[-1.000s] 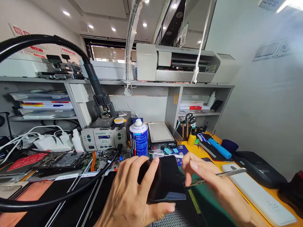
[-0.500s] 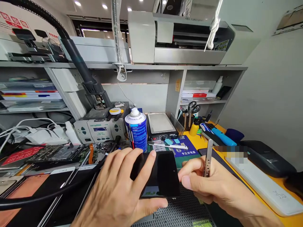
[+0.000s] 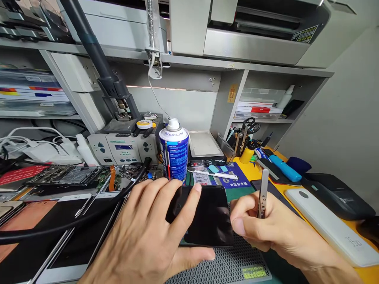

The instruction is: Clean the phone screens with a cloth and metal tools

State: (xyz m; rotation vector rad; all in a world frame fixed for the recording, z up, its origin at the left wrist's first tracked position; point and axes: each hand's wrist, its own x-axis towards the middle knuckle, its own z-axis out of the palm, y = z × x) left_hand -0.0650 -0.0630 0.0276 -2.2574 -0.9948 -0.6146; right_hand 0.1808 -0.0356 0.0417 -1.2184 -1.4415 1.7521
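A black phone [image 3: 209, 221] lies face up on a dark perforated mat [image 3: 225, 262] near the bottom centre. Over its left part rests my left hand [image 3: 154, 225], the index finger laid across the glass and the thumb along the near edge, so the phone is held in it. At the phone's right end my right hand [image 3: 260, 228] has thumb and index finger pinched together by the edge. Metal tweezers [image 3: 262, 193] stick up out of that hand, held in its fingers. The tips of the tweezers are hidden.
Behind the phone stands a blue spray can [image 3: 177, 157], with a heating plate [image 3: 205, 146] to its right. A black cable [image 3: 97, 221] crosses several phones on the left. A white power bank [image 3: 328, 225] lies at the right.
The view has tilted down and come closer to the bench. Both hands keep nearly the same hold, and the reflections on the phone's glass have changed.
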